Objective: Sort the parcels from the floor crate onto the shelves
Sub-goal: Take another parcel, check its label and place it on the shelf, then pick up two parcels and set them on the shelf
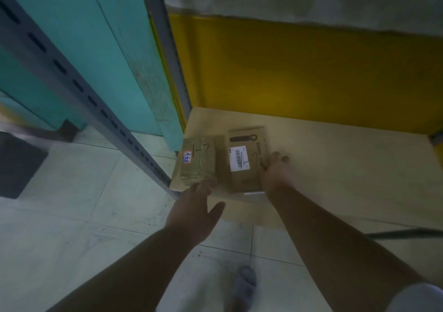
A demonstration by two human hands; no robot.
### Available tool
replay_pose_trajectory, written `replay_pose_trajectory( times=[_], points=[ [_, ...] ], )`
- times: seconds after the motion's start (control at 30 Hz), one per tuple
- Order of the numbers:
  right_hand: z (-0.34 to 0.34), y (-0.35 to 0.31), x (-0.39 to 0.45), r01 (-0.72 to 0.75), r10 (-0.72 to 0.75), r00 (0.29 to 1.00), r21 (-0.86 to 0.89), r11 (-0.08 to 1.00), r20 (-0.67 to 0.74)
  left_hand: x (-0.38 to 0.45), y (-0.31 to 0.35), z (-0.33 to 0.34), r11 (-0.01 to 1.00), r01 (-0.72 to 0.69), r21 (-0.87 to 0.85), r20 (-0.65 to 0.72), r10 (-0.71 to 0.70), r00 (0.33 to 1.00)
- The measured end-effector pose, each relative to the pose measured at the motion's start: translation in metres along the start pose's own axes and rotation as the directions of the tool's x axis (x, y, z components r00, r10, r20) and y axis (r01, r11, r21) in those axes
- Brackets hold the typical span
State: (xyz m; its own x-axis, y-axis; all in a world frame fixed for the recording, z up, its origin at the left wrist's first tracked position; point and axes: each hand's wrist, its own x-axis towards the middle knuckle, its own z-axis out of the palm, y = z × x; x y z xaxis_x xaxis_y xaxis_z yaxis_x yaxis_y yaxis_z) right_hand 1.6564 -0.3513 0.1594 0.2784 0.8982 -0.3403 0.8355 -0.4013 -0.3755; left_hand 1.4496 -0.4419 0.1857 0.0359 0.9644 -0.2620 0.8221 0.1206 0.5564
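A head-worn camera looks down at a low shelf board [335,163], pale tan, filling the middle right of the frame, with a yellow back panel [311,71] behind it. Two parcels lie flat near the board's front left corner, just left of centre in the frame.

The left parcel [197,161] is a small box wrapped in clear tape, with blue handwriting on a white label. The right parcel [247,160] is a flat brown cardboard box with a white barcode label. They lie side by side, close together, with their long axes running from the front edge of the board toward the back panel.

The right hand [275,170] rests against the right edge of the barcode parcel. Its fingers curl loosely at that edge; the picture is blurred, so I cannot tell whether they grip the box or only press on it.

The left hand [195,212] is lower in the frame, in front of the board. Its fingers are straight and spread, thumb out to the right, holding nothing. The fingertips point up the frame and reach just to the near end of the taped parcel, which lies directly ahead of them.

A grey slotted shelf upright [79,88] slants across the left of the frame, beside teal panels [72,35].
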Motion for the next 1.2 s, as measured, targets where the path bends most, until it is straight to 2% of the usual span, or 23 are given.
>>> replay_pose_trajectory(
  times=[0.03, 0.1, 0.23, 0.43, 0.57, 0.8, 1.0, 1.2],
  points=[
    [-0.004, -0.003, -0.003, 0.010, -0.011, 1.000, -0.054, 0.999, -0.013, -0.002, -0.002, 0.000, 1.000, 0.001, 0.000, -0.003, -0.001, 1.000],
    [-0.010, -0.010, -0.017, 0.039, -0.041, 0.999, -0.046, 0.998, -0.035, -0.011, -0.009, -0.005, 1.000, -0.004, -0.012, -0.004, 0.004, 1.000],
    [-0.013, -0.044, -0.090, 0.274, -0.269, 0.956, 0.030, 0.961, -0.119, -0.049, -0.040, -0.037, 1.000, 0.003, -0.027, -0.037, -0.004, 0.999],
    [0.013, -0.166, -0.239, 0.628, -0.596, 0.757, 0.048, 0.776, -0.270, -0.127, -0.143, -0.129, 1.000, 0.019, 0.012, -0.175, -0.017, 0.984],
    [0.048, -0.273, -0.320, 0.771, -0.743, 0.625, 0.044, 0.635, -0.238, -0.179, -0.232, -0.207, 0.994, 0.095, 0.063, -0.274, -0.074, 0.959],
    [0.101, -0.451, -0.393, 0.921, -0.909, 0.390, 0.047, 0.387, -0.146, -0.256, -0.367, -0.318, 0.949, 0.314, -0.015, -0.435, -0.289, 0.853],
    [0.157, -0.594, -0.402, 0.964, -0.960, 0.264, 0.050, 0.260, -0.097, -0.252, -0.461, -0.401, 0.910, 0.396, -0.123, -0.546, -0.395, 0.739],
    [0.226, -0.753, -0.397, 0.980, -0.987, 0.161, 0.125, 0.156, -0.028, -0.225, -0.568, -0.487, 0.843, 0.488, -0.226, -0.580, -0.519, 0.628]
  ],
)
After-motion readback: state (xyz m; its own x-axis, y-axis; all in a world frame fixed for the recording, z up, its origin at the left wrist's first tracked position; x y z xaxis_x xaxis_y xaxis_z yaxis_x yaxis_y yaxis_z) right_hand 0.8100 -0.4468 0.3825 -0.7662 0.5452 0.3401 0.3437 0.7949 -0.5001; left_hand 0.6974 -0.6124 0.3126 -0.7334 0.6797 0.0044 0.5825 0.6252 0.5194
